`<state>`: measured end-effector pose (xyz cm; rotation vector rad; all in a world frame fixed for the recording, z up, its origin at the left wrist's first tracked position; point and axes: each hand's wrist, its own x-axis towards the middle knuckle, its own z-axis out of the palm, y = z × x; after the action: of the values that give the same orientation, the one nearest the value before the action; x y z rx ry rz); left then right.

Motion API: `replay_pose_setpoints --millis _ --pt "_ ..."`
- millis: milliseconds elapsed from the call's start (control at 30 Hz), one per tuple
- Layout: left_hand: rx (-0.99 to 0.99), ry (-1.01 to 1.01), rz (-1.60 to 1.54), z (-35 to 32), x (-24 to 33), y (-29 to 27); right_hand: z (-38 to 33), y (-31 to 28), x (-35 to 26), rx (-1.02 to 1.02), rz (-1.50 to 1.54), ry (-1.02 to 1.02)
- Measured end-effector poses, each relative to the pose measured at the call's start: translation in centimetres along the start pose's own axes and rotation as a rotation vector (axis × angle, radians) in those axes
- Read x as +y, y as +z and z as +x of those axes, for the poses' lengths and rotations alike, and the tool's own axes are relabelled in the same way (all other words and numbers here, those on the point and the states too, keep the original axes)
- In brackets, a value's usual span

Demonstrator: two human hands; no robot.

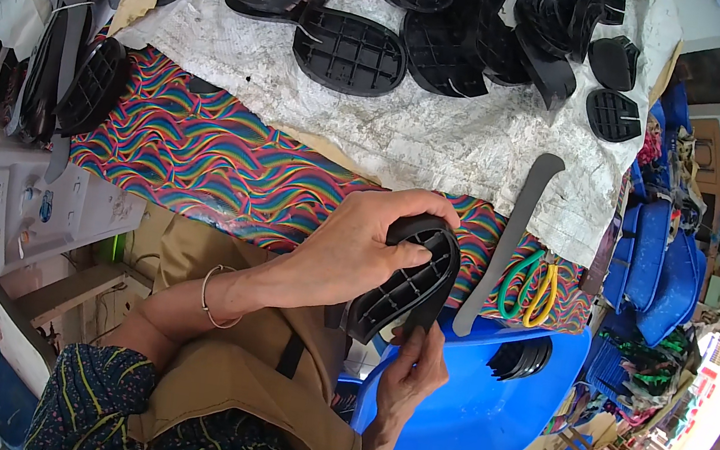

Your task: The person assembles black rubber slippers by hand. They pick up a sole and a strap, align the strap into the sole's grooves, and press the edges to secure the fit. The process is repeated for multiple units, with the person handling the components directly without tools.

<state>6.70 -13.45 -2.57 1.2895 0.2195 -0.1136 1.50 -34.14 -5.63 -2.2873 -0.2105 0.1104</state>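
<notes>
Held above the table's near edge is a black shoe sole (411,289) with a grid of ribs on its underside. My left hand (352,247) grips its upper end, the thumb pressed inside the rim and the fingers curled over the outside. Below, my right hand (415,371) pinches a dark strip (428,313) against the sole's lower right side. How far the strip runs around the sole is hidden by my fingers. Just right of the sole lies a loose dark grey strip (509,241). Next to that are green loop handles (512,288) and yellow loop handles (541,297), which look like scissors.
Black soles (352,51) are heaped on a stained white cloth (302,111) over a rainbow-patterned table cover (204,157). A tied bundle of dark strips (60,54) hangs at the left. Below the table's right side stands a blue tub (479,426) with several black pieces (522,356).
</notes>
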Motion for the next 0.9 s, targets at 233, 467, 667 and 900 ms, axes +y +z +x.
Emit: replay_pose_setpoints --millis 233,467,667,900 --pt "0.04 0.023 0.054 0.4 -0.2 0.5 0.0 1.1 -2.1 0.008 0.067 0.083" --pt "0.056 0.005 0.053 0.6 -0.3 1.1 -0.5 1.8 -1.7 0.016 0.18 0.114" --pt "0.093 0.057 0.148 0.3 -0.4 1.6 -0.3 1.6 -1.8 -0.055 0.406 0.223" --pt "0.125 0.106 0.183 0.0 -0.8 2.2 -0.2 0.7 -1.4 -0.153 0.564 0.275"
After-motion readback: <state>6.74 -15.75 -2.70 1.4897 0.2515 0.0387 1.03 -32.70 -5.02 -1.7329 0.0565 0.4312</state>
